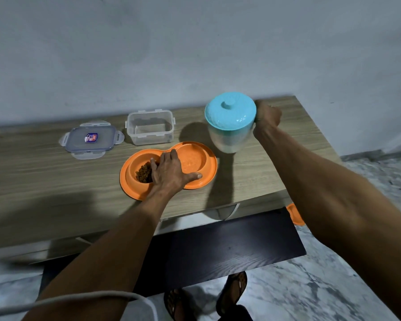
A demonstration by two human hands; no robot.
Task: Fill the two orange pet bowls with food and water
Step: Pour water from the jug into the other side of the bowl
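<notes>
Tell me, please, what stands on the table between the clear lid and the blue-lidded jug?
The open clear container, seemingly empty, stands between them, as the head view shows.

bowls (195,163) orange | kibble (144,173) brown | jug lid (229,111) turquoise

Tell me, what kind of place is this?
Probably a room in someone's home: a wooden table against a plain wall, a marble-patterned floor, and orange pet bowls on the table, with the right hand gripping a blue-lidded jug.
</notes>
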